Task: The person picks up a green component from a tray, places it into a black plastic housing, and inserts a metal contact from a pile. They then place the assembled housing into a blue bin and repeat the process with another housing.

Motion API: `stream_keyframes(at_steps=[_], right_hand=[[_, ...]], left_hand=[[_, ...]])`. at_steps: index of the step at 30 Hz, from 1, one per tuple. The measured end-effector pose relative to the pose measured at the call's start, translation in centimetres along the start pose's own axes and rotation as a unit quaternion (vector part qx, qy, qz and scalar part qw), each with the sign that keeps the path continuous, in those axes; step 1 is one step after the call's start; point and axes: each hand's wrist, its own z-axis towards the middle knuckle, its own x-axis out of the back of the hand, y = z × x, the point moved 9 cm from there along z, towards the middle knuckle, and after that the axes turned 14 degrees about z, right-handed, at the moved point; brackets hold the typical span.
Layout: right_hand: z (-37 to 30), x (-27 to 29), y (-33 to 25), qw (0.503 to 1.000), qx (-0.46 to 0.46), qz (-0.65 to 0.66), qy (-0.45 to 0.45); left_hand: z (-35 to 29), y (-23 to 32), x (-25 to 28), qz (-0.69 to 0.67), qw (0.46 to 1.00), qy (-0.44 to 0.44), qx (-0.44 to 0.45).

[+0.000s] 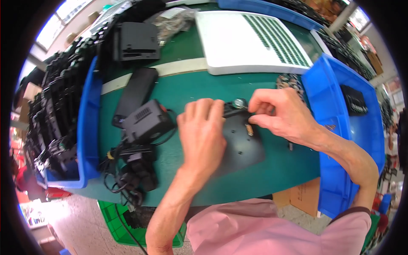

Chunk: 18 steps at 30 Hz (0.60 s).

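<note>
At one black panel (244,143), two hands (201,138) (291,114)

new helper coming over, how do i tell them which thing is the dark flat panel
On the green tabletop, find the person's left hand and right hand. The dark flat panel shows between them, nearer the body than the white tray. Unlike the chunky black box to its left, it is broad and smooth, with a small brass-coloured piece showing against it.
</note>
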Motion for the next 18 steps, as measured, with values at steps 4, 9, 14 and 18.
stream_keyframes(at_steps=[4,9,14,18], right_hand=[[-0.2,0.6,-1.2,0.993,0.081,-0.08,0.035],[-0.5,0.9,-1.7,0.972,0.175,-0.14,0.07],[1.1,-0.4,-1.0,0.973,0.186,-0.138,0.016],[1.5,-0.4,0.0,0.98,0.158,-0.116,-0.016]], left_hand=[[-0.8,0.1,0.0,-0.004,1.0,-0.004,0.011],[-1.4,1.3,-1.0,-0.024,0.999,0.047,-0.004],[-1.6,0.7,-1.3,-0.022,0.999,0.04,-0.003],[-1.2,0.9,-1.7,-0.022,0.999,0.039,-0.004]])
